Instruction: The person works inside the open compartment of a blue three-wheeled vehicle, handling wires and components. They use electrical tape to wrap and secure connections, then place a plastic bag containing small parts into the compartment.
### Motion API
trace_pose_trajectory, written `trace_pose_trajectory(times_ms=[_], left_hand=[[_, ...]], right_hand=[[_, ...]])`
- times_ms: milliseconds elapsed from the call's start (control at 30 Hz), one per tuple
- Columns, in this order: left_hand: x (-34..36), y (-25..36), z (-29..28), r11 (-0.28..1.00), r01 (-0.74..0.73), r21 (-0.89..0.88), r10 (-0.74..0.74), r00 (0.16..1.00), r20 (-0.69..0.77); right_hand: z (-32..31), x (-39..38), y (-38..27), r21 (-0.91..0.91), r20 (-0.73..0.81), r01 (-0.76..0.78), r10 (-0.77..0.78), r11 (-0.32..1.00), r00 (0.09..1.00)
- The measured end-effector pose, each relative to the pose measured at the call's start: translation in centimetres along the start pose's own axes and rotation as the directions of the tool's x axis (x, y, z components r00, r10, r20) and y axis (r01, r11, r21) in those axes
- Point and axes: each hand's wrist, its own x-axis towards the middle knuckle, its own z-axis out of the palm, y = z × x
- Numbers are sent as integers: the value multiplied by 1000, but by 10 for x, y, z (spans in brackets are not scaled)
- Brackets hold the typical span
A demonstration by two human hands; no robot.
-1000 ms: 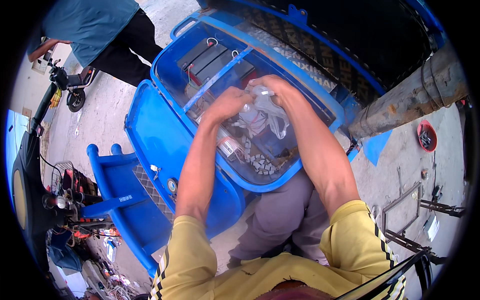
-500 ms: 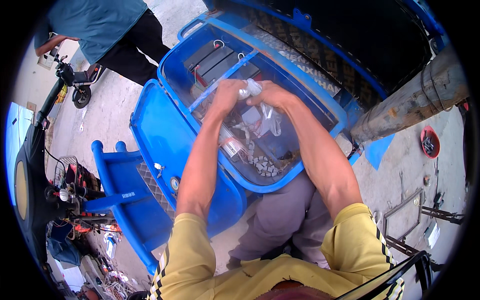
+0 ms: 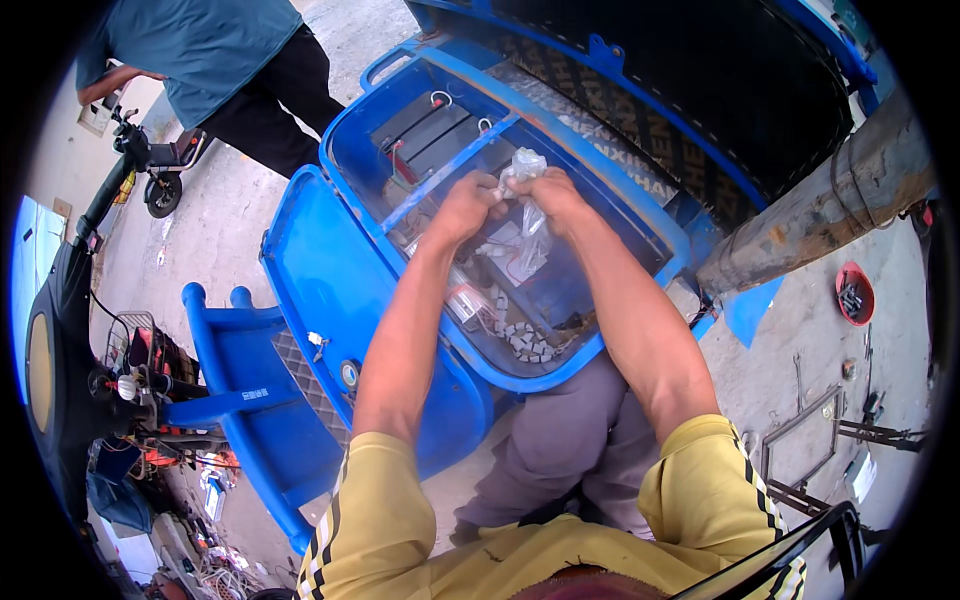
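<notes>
Both my hands grip a clear plastic bag [image 3: 536, 232] over the open blue compartment [image 3: 560, 372] of a vehicle. My left hand [image 3: 468, 206] pinches the bunched plastic from the left. From the right, my right hand [image 3: 552, 194] has its fingers closed on the same crumpled top, and the rest of the bag hangs below. Under my hands lie a small white box [image 3: 524, 262], bundled silvery strips [image 3: 465, 302] and several little grey-white blocks [image 3: 530, 344]. Dark batteries [image 3: 430, 135] sit beyond a blue crossbar [image 3: 450, 172]. What the bag contains, I cannot make out.
A blue lid [image 3: 345, 270] lies swung out to the left, beside a blue moulded part [image 3: 260, 400]. A rusty post [image 3: 825, 190] slants in at right. On the ground are a red bowl [image 3: 854, 294] and a metal frame [image 3: 803, 435]. A person [image 3: 200, 60] stands at upper left.
My hands have shifted slightly, and the left one has dropped lower beside the bag. The plastic's bunched top now sticks up above my fingers. The view has moved a little.
</notes>
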Motion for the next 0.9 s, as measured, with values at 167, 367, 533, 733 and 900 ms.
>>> trace_pose_trajectory(times_ms=[167, 367, 533, 733, 900], left_hand=[[7, 1, 5, 998, 10, 58, -4, 994, -108], [-2, 12, 9, 992, -111, -58, 117, 987, 113], [8, 0, 12, 998, 32, -49, -26, 993, 117], [0, 25, 21, 895, 277, -349, -316, 947, -58], [4, 21, 14, 850, 366, -380, -408, 913, -33]], right_hand=[[6, -1, 6, -137, 22, 134, -132, 982, 991], [-9, -6, -6, -314, 150, 155, -113, 937, 982], [0, -8, 1, -672, -80, 234, -382, 703, 921], [5, -20, 1, -759, -54, 365, -611, 539, 790], [8, -31, -2, -889, 27, 362, -755, 282, 655]])
